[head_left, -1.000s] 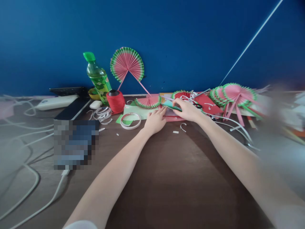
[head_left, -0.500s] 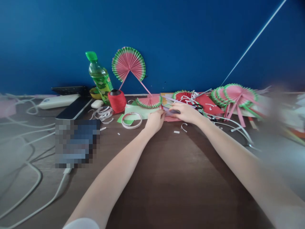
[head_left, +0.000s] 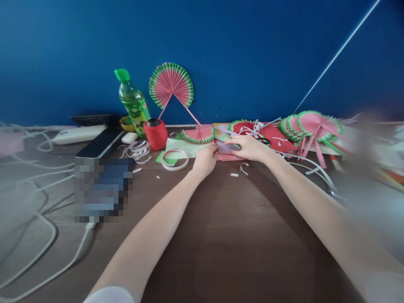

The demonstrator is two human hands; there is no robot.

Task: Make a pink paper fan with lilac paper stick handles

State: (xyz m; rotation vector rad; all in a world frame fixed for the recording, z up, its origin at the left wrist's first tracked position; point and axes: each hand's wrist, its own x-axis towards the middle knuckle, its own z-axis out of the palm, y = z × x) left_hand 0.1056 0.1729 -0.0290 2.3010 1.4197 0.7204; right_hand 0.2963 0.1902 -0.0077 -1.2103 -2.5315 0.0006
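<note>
My left hand [head_left: 205, 160] is closed at the near left edge of the coloured paper sheets, its fingertips bent together. Whatever they pinch is hidden. To its right, my right hand [head_left: 251, 148] has its thumb and fingers spread over a lilac sheet [head_left: 224, 147]. Pink paper [head_left: 232, 158] shows below that sheet. Just behind my left hand lies a folded watermelon-pattern paper fan [head_left: 198, 134], pink with a green rim. A pale green sheet [head_left: 179, 146] and a roll of tape [head_left: 174, 160] lie left of my left hand.
An open paper fan [head_left: 171, 84] leans on the blue wall. At left are a green-capped bottle [head_left: 134, 103], red thread spool [head_left: 156, 134], power bank [head_left: 99, 143] and cables [head_left: 47, 223]. More fans [head_left: 315, 126], red paper [head_left: 277, 139] and white strips lie right. Scraps [head_left: 234, 174] dot the table.
My right hand has shifted slightly right, away from my left hand, and its thumb and fingers have spread further. My left hand stays at the paper.
</note>
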